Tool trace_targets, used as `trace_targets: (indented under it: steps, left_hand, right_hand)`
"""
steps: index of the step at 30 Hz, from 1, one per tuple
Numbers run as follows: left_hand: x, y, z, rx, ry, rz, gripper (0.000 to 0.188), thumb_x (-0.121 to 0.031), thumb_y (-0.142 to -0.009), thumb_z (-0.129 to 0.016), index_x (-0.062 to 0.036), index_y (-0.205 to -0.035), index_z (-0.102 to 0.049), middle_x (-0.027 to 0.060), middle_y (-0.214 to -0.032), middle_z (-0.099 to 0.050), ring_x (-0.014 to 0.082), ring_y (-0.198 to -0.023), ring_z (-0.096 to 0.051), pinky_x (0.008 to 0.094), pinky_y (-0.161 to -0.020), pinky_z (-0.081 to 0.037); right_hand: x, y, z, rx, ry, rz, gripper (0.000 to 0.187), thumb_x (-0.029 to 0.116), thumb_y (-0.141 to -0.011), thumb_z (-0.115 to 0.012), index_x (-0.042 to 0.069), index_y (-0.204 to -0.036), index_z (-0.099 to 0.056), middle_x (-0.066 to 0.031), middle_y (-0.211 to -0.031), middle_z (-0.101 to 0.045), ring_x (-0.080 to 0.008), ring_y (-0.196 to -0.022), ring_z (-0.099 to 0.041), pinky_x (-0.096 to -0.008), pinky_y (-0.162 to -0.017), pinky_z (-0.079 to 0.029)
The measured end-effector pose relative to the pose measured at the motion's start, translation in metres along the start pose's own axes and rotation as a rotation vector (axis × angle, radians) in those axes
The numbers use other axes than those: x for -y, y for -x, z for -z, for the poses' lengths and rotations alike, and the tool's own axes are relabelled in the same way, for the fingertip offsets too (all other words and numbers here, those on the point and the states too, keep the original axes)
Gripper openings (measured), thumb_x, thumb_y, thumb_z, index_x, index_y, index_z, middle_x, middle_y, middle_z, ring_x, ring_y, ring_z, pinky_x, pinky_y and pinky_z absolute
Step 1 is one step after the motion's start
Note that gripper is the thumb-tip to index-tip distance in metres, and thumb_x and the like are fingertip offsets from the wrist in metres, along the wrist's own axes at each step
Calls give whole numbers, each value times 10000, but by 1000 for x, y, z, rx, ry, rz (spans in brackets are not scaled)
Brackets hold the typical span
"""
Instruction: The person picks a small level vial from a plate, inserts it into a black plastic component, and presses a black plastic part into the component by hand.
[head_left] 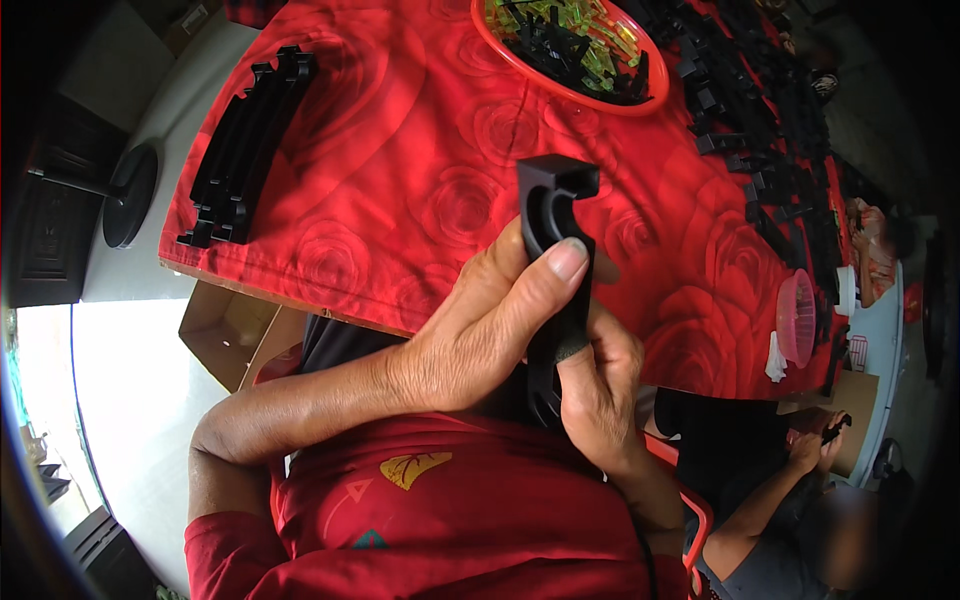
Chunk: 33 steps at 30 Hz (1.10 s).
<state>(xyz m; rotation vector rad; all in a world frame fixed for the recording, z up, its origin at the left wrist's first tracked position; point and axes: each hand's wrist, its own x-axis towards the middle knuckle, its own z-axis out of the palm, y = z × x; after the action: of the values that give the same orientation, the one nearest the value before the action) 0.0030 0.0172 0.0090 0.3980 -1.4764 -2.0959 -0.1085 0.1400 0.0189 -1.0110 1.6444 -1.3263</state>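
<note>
A long black plastic part (pixel 545 212) with a squared, notched end is held up before my body, over the table's near edge. My left hand (pixel 485 325) is closed round its upper half, the thumb pressed along the face. Lower down, my right hand (pixel 600 400) grips the same part, its thumb against the side. The lower end hangs near my shirt and is partly hidden by my hands. Similar black parts (pixel 245 150) lie side by side at the left of the red flowered tablecloth (pixel 400 130).
At the far side stands a red-rimmed bowl (pixel 655 90) of black and yellow-green strips. Many black parts (pixel 765 185) are heaped along the right. A pink basket (pixel 795 318) stands nearer. At lower right another person's hands (pixel 815 450) hold a small black piece. A cardboard box (pixel 225 335) sits below the left edge.
</note>
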Motion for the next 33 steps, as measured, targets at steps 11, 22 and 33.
trace_targets:
  steps: [11, 22, 33]
  left_hand:
    - [1, -11, 5, -16, -6, 82, 570, -513, -1058, -558, 42, -1160, -475, 77, -796, -610, 139, -601, -619, 291, -511, -491]
    - [16, 1, -8, -111, -399, 55, 190, -126, -989, -557, 37, -1036, -472, 217, -721, -572, 335, -706, -689, 443, -615, -518]
    - [22, 6, -8, -140, -593, -67, 161, -128, -984, -580, -3, -1071, -524, 187, -741, -575, 342, -669, -649, 409, -616, -500]
  right_hand:
    - [-22, -5, 8, 177, -323, 53, 390, 270, -1086, -586, 9, -1362, -497, -61, -1003, -647, -111, -947, -620, -283, -817, -537]
    - [-38, -2, 8, 207, -331, 60, 541, 39, -1025, -557, -21, -1523, -353, -79, -1300, -534, -146, -1204, -534, -310, -1034, -445]
    - [-44, 3, 13, 318, -69, 130, 608, 136, -1049, -613, -81, -1531, -313, -156, -1347, -543, -201, -1244, -551, -333, -1038, -460]
